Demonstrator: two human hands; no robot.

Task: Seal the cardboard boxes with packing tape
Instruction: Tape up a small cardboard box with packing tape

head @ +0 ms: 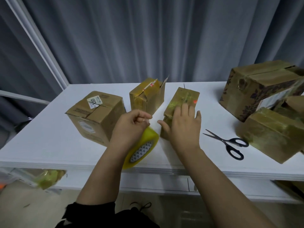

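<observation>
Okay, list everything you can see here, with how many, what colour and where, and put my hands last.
cardboard boxes: at least five, brown; three mid-table, a cluster at right.
narrow box: one of those, glossy with tape, under the right hand.
tape roll: one, yellowish clear, near table edge, under the left hand.
scissors: one pair, black handles, open, right of the narrow box.
table: one, white.
curtain: grey, behind the table.
left hand: pinching at the tape roll.
right hand: flat on the narrow box.
</observation>
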